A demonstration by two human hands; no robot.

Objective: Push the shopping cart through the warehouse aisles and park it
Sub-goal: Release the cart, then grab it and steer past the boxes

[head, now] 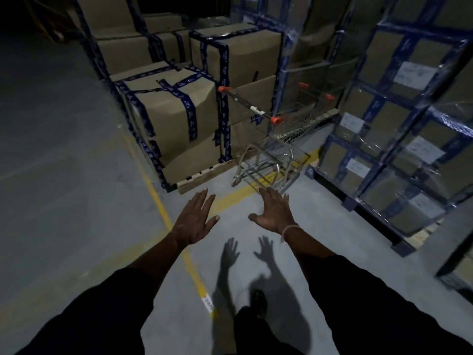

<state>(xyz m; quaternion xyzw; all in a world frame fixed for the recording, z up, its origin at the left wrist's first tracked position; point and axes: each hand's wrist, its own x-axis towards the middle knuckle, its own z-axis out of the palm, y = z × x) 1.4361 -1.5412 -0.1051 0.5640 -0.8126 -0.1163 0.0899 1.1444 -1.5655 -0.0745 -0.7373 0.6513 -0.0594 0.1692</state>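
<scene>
A wire shopping cart (281,139) with orange handle caps stands in the gap between two pallet stacks, its handle bar (252,107) facing me. My left hand (195,220) and my right hand (275,211) are stretched out in front of me with fingers spread flat, palms down. Both hands are in the air short of the cart and touch nothing. A pale band circles my right wrist.
Stacked cardboard boxes (176,119) taped in dark blue sit on a wooden pallet left of the cart. Wrapped boxes (399,139) with white labels fill the right side. Yellow floor lines (163,208) run under my hands. Grey concrete floor (58,155) spreads to the left.
</scene>
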